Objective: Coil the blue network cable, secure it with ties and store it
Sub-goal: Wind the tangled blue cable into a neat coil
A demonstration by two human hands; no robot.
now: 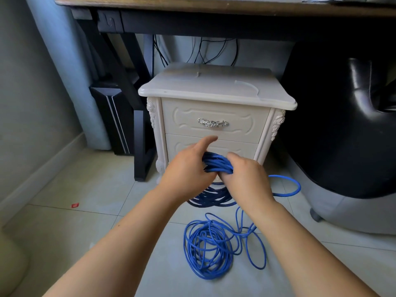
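Observation:
A bundle of coiled blue network cable hangs between my two hands in front of the white nightstand, its lower loops drooping in shadow beneath them. My right hand grips the top of the bundle with curled fingers. My left hand holds the bundle's left side, its thumb sticking up; its fingers are hidden. More of the same cable lies on the floor as a loose tangled heap, and one loop trails out to the right. Thin translucent ties lie on the nightstand top.
The white two-drawer nightstand stands under a dark wooden desk, both drawers closed. A black chair is at the right, black desk legs and a black case at the left. A small red scrap lies on the tiled floor.

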